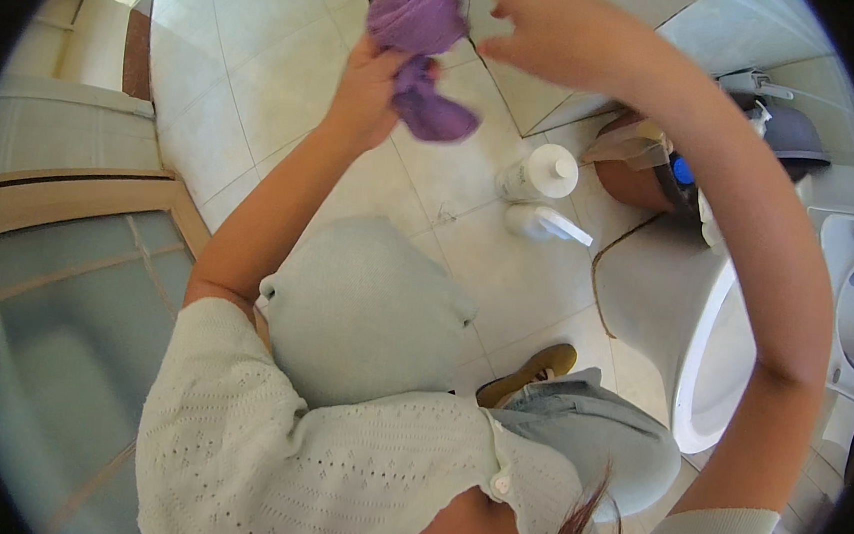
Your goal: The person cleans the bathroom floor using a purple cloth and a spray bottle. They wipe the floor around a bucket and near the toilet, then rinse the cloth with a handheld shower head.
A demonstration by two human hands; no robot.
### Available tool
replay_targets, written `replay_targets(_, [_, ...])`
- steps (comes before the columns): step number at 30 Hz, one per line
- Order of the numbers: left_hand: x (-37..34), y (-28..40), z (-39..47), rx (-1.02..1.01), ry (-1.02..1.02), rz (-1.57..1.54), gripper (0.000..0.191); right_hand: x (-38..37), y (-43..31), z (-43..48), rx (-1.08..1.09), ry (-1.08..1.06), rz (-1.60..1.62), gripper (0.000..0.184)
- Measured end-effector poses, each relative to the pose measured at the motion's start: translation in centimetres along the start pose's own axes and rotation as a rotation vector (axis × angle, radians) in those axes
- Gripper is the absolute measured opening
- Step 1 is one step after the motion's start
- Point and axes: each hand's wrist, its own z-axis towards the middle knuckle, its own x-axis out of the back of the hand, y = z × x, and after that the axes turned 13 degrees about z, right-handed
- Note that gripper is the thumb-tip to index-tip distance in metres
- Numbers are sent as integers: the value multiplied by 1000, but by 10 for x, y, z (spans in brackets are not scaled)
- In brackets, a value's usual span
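At the top of the view, my left hand (pixel 371 93) is closed around a bunched purple cloth (pixel 416 16), whose loose end hangs below the fingers over the floor. Just right of the cloth is my right hand (pixel 506 25), fingers spread and partly curled; its fingertips lie at the cloth's upper right edge, and whether they touch it cannot be told. A white bottle with a round cap (pixel 540 172) stands on the tiles below the hands, beside a white pump or spray bottle (pixel 543 223).
A toilet (pixel 698 364) with its lid raised is at right. Behind my right forearm stands a brown bin (pixel 630 174) with a bag. A framed glass door (pixel 62 313) is at left. A box-like tiled edge (pixel 523 94) rises beyond the bottles.
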Motion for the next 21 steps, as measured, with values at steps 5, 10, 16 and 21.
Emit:
replay_targets(5, [142, -67, -28, 142, 426, 118, 30, -56, 17, 22, -433, -540, -297, 50])
replay_targets(10, [225, -130, -61, 144, 658, 395, 32, -139, 87, 18, -289, -327, -198, 22])
replay_targets(16, [237, -149, -82, 168, 698, 498, 42, -291, 121, -22, -428, -167, 80, 19])
replay_targets(21, [229, -155, -94, 143, 694, 521, 42, -356, 127, -106, -459, 38, 10, 43])
